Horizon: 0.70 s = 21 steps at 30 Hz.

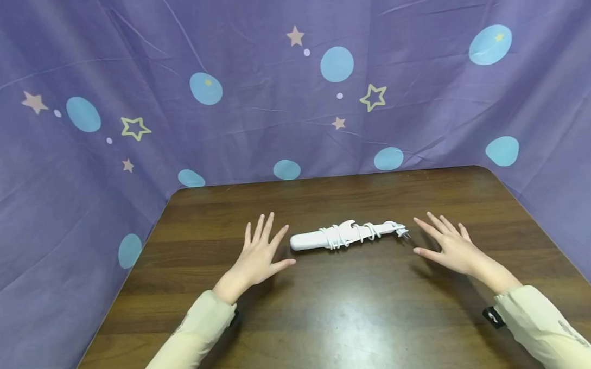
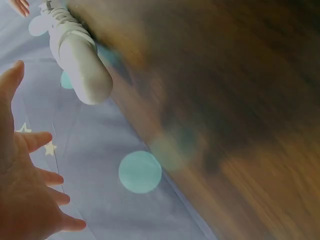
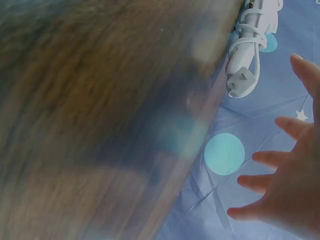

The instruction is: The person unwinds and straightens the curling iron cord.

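White corded wand (image 1: 347,235) on tbl (image 1: 358,302) btwn L hand (image 1: 257,259) & R hand (image 1: 456,249), fingers (image 1: 267,229) spread, curtain (image 1: 264,136) behind.

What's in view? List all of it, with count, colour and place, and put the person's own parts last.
Tool: one, white, lying on the table between the hands
Cord: one, white, wound round the tool
Plug: one, white, at the tool's right end
Table: one, brown wood grain, under the tool
Cloth: count unclear, purple with printed stars and blue spots, behind the table and at both sides
Black items: two, one by each cuff
Sleeves: two, pale, on the forearms
Left hand: one, bare, left of the tool
Right hand: one, bare, right of the plug
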### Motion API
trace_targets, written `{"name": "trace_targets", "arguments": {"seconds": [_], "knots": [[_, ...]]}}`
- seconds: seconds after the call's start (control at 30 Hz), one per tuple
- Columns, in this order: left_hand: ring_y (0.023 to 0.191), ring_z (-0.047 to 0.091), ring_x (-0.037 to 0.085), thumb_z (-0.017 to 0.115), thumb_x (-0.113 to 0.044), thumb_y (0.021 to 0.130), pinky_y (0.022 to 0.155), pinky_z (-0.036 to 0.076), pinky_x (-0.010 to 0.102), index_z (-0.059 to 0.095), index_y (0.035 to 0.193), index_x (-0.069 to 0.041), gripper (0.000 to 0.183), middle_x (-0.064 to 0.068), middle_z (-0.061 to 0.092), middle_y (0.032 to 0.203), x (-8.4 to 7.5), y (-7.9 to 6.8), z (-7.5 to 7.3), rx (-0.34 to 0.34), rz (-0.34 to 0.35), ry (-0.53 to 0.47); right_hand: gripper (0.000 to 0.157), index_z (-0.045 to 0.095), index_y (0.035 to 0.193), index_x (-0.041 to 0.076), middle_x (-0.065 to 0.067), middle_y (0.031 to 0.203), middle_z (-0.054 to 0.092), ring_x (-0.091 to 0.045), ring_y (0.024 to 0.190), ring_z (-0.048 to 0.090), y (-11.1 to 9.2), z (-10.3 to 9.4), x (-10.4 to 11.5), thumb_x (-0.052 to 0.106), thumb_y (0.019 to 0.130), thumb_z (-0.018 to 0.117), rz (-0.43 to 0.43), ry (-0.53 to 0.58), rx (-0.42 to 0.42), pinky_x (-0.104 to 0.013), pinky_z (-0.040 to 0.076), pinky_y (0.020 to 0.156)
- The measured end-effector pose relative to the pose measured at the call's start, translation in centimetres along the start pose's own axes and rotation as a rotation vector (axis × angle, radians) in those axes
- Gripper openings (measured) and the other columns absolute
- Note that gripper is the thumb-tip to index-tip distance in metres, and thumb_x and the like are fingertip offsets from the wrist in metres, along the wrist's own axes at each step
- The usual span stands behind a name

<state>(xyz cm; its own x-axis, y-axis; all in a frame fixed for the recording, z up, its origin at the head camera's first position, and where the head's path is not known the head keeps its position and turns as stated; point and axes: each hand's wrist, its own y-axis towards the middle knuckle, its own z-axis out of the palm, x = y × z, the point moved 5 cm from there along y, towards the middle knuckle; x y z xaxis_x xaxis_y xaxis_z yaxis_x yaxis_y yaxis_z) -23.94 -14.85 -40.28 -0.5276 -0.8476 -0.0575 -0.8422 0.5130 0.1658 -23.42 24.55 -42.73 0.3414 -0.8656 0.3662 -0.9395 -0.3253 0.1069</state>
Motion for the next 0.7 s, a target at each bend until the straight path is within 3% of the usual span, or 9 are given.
{"name": "trace_targets", "arguments": {"seconds": [0.2, 0.4, 0.7], "knots": [[0.132, 0.002, 0.036, 0.053, -0.053, 0.081, 0.099, 0.005, 0.057, 0.032, 0.137, -0.013, 0.073, 0.021, 0.005, 0.145, -1.1, 1.4, 0.4, -0.007, 0.054, -0.012, 0.068, 0.030, 0.137, 0.009, -0.029, 0.138, 0.022, -0.049, 0.122, 0.022, 1.0, 0.3, 0.2, 0.043, 0.083, 0.056, -0.040, 0.065, -0.007, -0.065, 0.013, 0.090], [0.129, 0.016, 0.038, 0.056, -0.047, 0.081, 0.100, 0.014, 0.054, 0.039, 0.132, -0.008, 0.066, 0.024, 0.021, 0.140, -1.8, 2.7, 1.1, -0.047, 0.109, -0.050, 0.065, 0.035, 0.132, -0.003, -0.033, 0.134, 0.026, -0.051, 0.117, 0.028, 2.4, 0.8, 0.0, 0.033, 0.083, 0.059, -0.081, 0.162, -0.013, -0.062, 0.023, 0.090], [0.120, 0.037, 0.036, 0.058, -0.042, 0.082, 0.095, 0.029, 0.049, 0.042, 0.129, -0.003, 0.063, 0.023, 0.037, 0.132, -2.8, 4.6, 2.1, -0.041, 0.152, -0.136, 0.058, 0.041, 0.127, -0.005, -0.028, 0.126, 0.042, -0.043, 0.116, 0.036, 4.3, 1.4, -0.1, 0.027, 0.082, 0.062, -0.075, 0.285, -0.010, -0.053, 0.029, 0.092]]}}
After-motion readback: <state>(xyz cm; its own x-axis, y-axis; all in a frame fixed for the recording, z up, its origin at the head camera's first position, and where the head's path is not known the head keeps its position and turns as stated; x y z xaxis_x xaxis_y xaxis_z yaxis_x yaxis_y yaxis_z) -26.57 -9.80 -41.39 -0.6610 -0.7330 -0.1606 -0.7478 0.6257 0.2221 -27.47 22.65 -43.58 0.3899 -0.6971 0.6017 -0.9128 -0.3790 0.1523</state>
